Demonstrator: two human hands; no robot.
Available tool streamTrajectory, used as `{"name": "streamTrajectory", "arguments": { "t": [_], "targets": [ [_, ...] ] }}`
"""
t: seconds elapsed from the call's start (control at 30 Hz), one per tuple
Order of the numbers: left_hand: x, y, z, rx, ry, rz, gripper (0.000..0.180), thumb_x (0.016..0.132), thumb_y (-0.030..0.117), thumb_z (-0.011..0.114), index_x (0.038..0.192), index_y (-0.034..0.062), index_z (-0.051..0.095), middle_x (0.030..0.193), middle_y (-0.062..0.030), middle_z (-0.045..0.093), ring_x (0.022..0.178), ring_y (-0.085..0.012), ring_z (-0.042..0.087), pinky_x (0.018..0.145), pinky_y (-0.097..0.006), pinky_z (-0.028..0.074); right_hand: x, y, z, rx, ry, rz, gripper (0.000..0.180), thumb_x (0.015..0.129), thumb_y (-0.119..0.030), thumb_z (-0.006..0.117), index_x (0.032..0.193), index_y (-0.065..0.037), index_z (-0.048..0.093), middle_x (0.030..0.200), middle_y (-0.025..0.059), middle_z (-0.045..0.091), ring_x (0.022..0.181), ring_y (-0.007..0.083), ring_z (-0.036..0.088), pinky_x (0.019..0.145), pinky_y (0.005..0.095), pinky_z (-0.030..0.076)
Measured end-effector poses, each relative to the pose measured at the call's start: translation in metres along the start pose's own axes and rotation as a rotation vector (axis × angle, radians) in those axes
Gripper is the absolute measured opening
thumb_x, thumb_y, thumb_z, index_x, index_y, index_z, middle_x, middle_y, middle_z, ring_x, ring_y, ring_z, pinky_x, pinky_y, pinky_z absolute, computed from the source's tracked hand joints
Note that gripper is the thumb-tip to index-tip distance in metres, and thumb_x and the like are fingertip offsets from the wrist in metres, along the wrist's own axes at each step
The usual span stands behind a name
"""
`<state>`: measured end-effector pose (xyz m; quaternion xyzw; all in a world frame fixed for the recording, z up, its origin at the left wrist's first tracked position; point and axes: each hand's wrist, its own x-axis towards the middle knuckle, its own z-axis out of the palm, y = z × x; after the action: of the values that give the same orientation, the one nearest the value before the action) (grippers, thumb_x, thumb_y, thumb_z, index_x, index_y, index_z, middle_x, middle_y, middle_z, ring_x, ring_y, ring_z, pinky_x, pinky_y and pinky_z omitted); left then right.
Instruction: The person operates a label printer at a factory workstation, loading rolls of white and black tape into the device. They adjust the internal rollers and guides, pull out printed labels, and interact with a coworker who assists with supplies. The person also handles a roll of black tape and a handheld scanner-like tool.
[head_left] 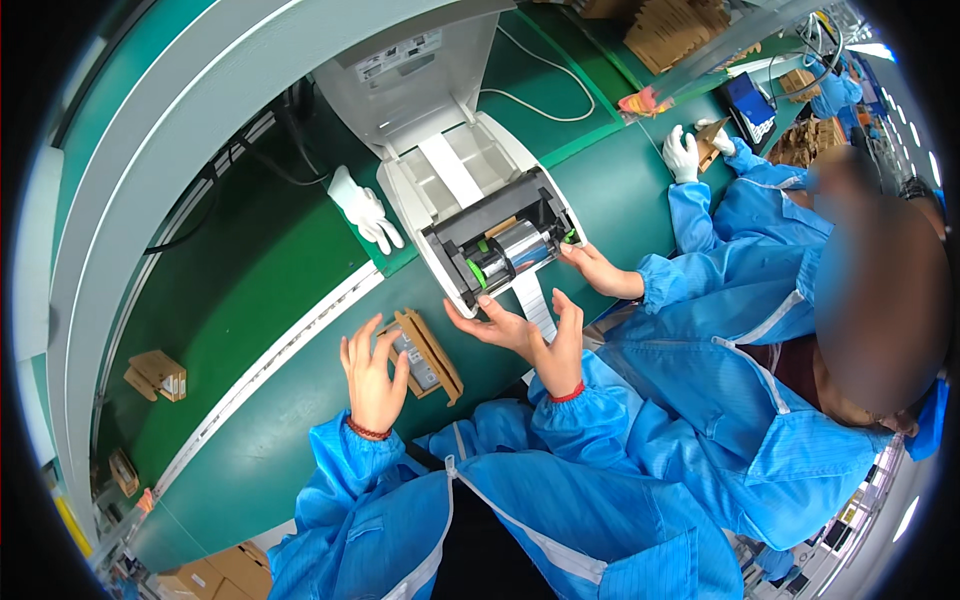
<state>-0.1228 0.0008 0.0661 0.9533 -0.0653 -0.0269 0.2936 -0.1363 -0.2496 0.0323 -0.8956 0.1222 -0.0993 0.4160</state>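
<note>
Both my hands are raised over the green bench. My left hand, with a dark red band at the wrist, has its fingers apart and holds nothing, beside a brown cardboard tray with a grey item in it. My right hand, with a red band, is empty too, fingers stretched upward. It is near a paper strip hanging from a label printer with its lid up. A co-worker's two bare hands touch the printer's front around a shiny dark ribbon roll; one is partly hidden behind my right hand.
A white glove lies left of the printer. Small cardboard pieces are at the left. A grey curved frame arches along the left. The co-worker in blue stands close at my right; farther off, white-gloved hands hold cardboard.
</note>
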Motion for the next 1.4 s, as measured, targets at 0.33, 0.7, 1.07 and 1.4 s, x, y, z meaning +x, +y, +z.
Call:
{"name": "streamTrajectory", "arguments": {
  "t": [0.33,0.7,1.07,1.4],
  "targets": [
    [0.005,0.002,-0.002,0.000,-0.001,0.007,0.028,0.077,0.009,0.058,0.104,0.0092,0.055,0.126,-0.0112,0.042,0.118,-0.0310,0.038,0.102,-0.055,0.019,0.003,-0.006,0.003,0.017,-0.018,0.008,0.053,0.073,-0.005,0.059,0.121,0.005,0.038,0.115,0.0230,0.041,0.109,0.0377,0.042,0.094,0.0409,0.035],
    [0.003,0.000,-0.003,0.002,0.034,0.018,0.028,0.077,0.009,0.057,0.105,0.0089,0.056,0.125,-0.0121,0.042,0.117,-0.0317,0.040,0.102,-0.054,0.021,0.001,-0.001,0.004,0.047,-0.012,0.038,0.052,0.073,-0.004,0.059,0.120,0.003,0.039,0.114,0.0216,0.042,0.107,0.0354,0.044,0.092,0.0392,0.036],
    [0.067,0.036,0.020,-0.255,0.078,0.175,0.049,0.074,0.010,0.064,0.120,0.0053,0.049,0.130,-0.0197,0.037,0.119,-0.0370,0.037,0.100,-0.040,0.031,0.123,0.050,0.006,0.277,0.181,0.012,0.028,0.084,-0.003,0.051,0.112,-0.003,0.057,0.110,0.0157,0.051,0.100,0.0252,0.051,0.085,0.0306,0.041],
    [0.092,0.040,0.074,-0.324,0.042,0.166,0.055,0.074,0.019,0.068,0.125,0.0152,0.048,0.144,-0.0246,0.006,0.131,-0.0465,0.010,0.105,-0.047,0.020,0.134,0.059,-0.004,0.673,-0.208,0.129,0.034,0.091,-0.006,0.041,0.124,-0.001,0.048,0.128,0.0085,0.048,0.118,0.0146,0.042,0.098,0.0257,0.030]
  ]
}}
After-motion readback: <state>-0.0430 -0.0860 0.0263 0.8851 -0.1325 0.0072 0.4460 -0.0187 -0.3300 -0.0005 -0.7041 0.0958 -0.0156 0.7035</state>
